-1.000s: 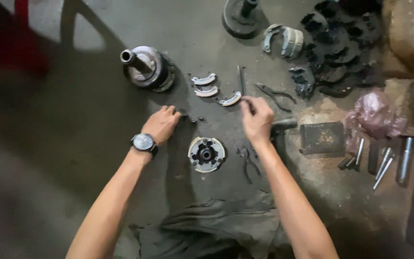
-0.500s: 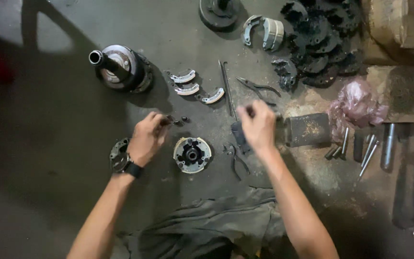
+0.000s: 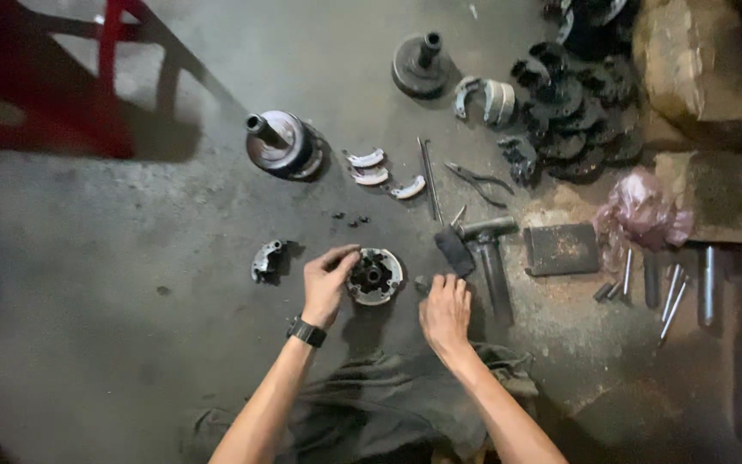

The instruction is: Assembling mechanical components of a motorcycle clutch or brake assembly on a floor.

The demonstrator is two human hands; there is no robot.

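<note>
Gripping the rim of a round clutch carrier plate point(image 3: 374, 277) at frame centre, the left hand point(image 3: 328, 285) has thumb and fingers curled onto the plate's left edge; a dark watch sits on that wrist. The plate lies flat on the concrete floor point(image 3: 130, 344). The right hand point(image 3: 445, 311) is just right of the plate, fingers bent down onto a small dark part on the floor; whether it is pinched or only touched cannot be told.

Judgement: teardown or refit of the plate is in hand, left hand steadying.

Nearby: one loose clutch shoe point(image 3: 266, 259) to the left of the plate, three pale shoes point(image 3: 381, 173) above centre, a bell housing with shaft point(image 3: 282, 143) upper left of centre, pliers point(image 3: 479, 180) and a hammer point(image 3: 491, 258) to the right.

Next move, as judged, calls for a firm hold on the rim while the right hand works, and small bits point(image 3: 349, 219) kept track of.
</note>
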